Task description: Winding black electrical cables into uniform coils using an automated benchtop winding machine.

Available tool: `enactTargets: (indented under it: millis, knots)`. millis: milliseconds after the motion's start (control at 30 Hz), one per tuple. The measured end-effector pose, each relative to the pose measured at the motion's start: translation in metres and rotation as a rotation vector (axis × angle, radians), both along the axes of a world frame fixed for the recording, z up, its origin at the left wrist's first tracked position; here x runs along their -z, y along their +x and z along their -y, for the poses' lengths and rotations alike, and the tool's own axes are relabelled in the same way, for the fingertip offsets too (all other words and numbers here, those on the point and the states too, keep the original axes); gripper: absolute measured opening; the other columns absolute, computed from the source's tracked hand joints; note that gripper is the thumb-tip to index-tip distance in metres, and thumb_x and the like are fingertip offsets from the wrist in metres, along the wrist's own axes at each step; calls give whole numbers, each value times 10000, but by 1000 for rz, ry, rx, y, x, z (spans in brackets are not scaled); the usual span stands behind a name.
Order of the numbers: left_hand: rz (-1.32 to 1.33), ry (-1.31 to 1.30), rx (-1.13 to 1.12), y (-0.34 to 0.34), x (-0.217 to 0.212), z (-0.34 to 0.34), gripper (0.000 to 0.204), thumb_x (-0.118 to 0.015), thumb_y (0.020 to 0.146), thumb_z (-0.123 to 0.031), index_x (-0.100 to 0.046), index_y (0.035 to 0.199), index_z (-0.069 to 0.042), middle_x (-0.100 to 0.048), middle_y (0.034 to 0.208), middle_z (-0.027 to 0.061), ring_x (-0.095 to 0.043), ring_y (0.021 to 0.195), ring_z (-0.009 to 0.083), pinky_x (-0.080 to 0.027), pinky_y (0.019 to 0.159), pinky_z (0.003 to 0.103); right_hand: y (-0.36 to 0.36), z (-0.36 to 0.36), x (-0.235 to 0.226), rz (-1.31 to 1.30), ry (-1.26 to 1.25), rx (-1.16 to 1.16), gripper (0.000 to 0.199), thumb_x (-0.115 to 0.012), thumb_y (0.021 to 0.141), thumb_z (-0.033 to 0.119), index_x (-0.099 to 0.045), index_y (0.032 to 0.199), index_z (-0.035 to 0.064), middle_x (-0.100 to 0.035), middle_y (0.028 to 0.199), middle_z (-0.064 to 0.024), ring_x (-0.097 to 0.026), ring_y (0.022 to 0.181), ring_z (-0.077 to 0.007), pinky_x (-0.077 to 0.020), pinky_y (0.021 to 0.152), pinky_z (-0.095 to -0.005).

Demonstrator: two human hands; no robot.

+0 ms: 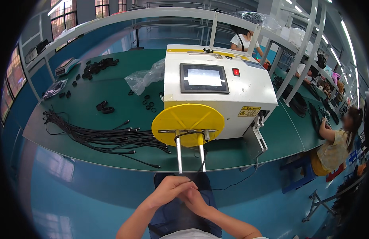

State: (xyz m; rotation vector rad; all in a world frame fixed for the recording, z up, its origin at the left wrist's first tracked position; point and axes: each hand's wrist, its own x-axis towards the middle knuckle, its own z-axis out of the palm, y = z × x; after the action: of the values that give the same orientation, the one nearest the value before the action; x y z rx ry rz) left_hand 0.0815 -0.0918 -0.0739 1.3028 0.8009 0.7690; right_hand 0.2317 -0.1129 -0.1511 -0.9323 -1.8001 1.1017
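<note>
Here, low in the frame, left hand (168, 190) and right hand (195, 199) together pinch a black cable (201, 161) running up to the yellow winding disc (187, 122).

**Matt felt, glossy paint, bright steel**

The bench top (112, 85) looks like a matt green mat, smooth and dull under the lights. On it the winding machine (248, 89) wears a white painted metal casing with a soft sheen; its touchscreen (203, 78) is glossy glass in a dark plastic frame. The yellow disc (188, 119) seems smooth plastic, semi-gloss. Two rods (179, 155) below it are polished bare metal. The bundle of black cables (109, 137) has a matt rubbery jacket, like the cable (201, 161) pinched by the left hand (168, 191) and right hand (194, 199). A crinkled clear plastic bag (146, 76) glints. The floor (73, 191) is glossy blue coating.
</note>
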Motion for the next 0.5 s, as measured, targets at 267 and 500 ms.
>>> enactTargets:
  millis: [267, 500]
  knots:
    - [-119, 87, -23, 52, -3, 0, 261, -573, 913, -206, -686, 812, 7, -628, 620, 44, -590, 550, 93, -460, 524, 225, 26, -2, 63, 386, 284, -58, 292, -642, 808, 87, -572, 1083, 20, -578, 1090, -148, -545, 1056, -321, -436, 872, -397]
    - [-406, -66, -220, -39, 50, 11, 183, -599, 895, -188, -740, 896, -72, -590, 605, -9, -493, 522, 40, -420, 486, 208, 64, -8, 2, 439, 69, -209, 424, -636, 850, 174, -517, 1235, 39, -555, 1179, -143, -500, 1115, -326, -388, 963, -387]
